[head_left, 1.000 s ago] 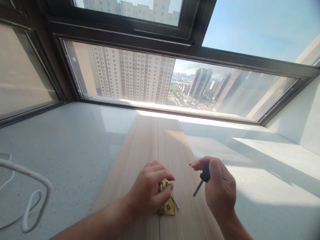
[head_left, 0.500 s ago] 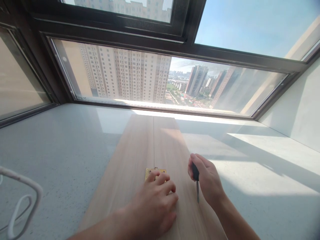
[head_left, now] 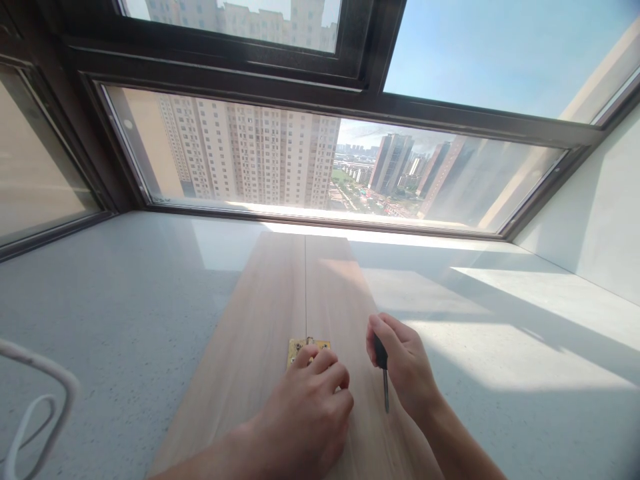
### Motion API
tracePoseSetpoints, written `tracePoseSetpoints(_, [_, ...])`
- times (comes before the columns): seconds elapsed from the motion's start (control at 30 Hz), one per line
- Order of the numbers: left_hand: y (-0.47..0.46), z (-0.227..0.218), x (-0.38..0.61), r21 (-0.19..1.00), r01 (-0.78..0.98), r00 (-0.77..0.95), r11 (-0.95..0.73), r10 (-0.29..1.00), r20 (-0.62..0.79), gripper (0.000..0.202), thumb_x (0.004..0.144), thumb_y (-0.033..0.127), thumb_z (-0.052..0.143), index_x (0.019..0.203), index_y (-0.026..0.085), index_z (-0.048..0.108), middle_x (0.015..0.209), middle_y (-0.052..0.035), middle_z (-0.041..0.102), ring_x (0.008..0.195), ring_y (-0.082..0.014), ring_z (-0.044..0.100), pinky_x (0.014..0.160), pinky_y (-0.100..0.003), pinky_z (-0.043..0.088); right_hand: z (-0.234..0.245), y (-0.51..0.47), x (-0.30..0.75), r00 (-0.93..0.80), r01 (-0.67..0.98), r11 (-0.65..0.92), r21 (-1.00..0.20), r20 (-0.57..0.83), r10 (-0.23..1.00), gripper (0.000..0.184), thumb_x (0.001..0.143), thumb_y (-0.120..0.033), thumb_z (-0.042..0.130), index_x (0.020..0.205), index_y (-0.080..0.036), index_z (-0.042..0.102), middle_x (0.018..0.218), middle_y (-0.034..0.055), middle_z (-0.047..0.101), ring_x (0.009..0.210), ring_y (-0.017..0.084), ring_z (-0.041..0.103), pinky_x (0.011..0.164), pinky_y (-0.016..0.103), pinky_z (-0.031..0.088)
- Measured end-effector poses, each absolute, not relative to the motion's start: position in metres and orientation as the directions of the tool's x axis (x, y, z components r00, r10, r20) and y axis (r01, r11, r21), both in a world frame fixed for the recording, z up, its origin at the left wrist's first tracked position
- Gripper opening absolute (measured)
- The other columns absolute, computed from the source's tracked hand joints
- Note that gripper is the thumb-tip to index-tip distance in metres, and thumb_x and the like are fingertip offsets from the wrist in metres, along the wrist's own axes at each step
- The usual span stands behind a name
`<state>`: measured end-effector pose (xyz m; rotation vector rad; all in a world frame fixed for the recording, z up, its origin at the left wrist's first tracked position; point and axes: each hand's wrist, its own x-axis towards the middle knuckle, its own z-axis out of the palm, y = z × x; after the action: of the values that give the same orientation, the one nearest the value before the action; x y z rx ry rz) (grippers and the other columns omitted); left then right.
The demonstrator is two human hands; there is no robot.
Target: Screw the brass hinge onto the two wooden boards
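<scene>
A small yellow circuit board (head_left: 295, 348) lies on the wooden board, with tiny parts on its far edge. My left hand (head_left: 313, 400) is curled over it, fingers bent down around its near and right side. The fingertips and most of the circuit board are hidden under that hand. To the right, my right hand (head_left: 403, 360) is closed around the black handle of a screwdriver (head_left: 381, 351). Its metal shaft points down toward me, just above the wooden board and apart from the circuit board.
The light wooden board (head_left: 270, 280), with a dark seam down its middle, runs toward the window (head_left: 280, 167). It lies on a speckled white sill (head_left: 125, 300). A white cable (head_left: 55, 373) loops at the lower left. Sunlight and shadow cross the right side.
The right hand and screwdriver have shifted slightly left and down in view, partly with a small camera shift. The left hand stays over the circuit board.
</scene>
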<state>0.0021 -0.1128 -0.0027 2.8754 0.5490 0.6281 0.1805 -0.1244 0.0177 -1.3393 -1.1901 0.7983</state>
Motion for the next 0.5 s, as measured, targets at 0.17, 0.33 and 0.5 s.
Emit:
tracePoseSetpoints(0.17, [-0.1124, -0.0032, -0.0001, 0.191, 0.306, 0.856, -0.933, 0.357, 0.374, 0.018, 0.079, 0.033, 0.064, 0.080, 0.017, 0.056, 0.095, -0.0043, 0.061, 0.095, -0.0238, 0.050, 0.088, -0.041, 0.032, 0.0196, -0.1255, 0.1775, 0.250, 0.209, 0.129, -0.969, 0.180, 0.951, 0.046, 0.087, -0.053, 0.052, 0.056, -0.020, 0.048, 0.046, -0.0027, 0.045, 0.045, 0.011, 0.039, 0.046, 0.024, 0.032])
tracePoseSetpoints(0.33, [-0.1098, -0.0056, -0.0040, 0.122, 0.227, 0.856, -0.966, 0.258, 0.448, 0.015, 0.080, 0.030, 0.063, 0.075, 0.017, 0.057, 0.092, -0.0026, 0.063, 0.094, -0.0226, 0.049, 0.089, -0.040, 0.029, 0.0185, -0.1253, 0.1772, 0.246, 0.225, 0.141, -0.964, 0.197, 0.949, 0.046, 0.087, -0.053, 0.052, 0.056, -0.020, 0.048, 0.046, -0.0026, 0.045, 0.045, 0.011, 0.039, 0.046, 0.024, 0.033])
tracePoseSetpoints(0.5, [-0.1077, -0.0032, -0.0060, 0.092, 0.082, 0.884, -0.992, 0.115, 0.454, 0.008, 0.084, 0.028, 0.062, 0.084, 0.020, 0.061, 0.084, 0.0004, 0.064, 0.084, -0.0173, 0.049, 0.086, -0.037, 0.030, 0.0179, -0.1249, 0.1776, 0.247, 0.233, 0.144, -0.962, 0.201, 0.948, 0.045, 0.087, -0.052, 0.051, 0.055, -0.020, 0.048, 0.046, -0.0026, 0.045, 0.045, 0.011, 0.040, 0.046, 0.024, 0.033])
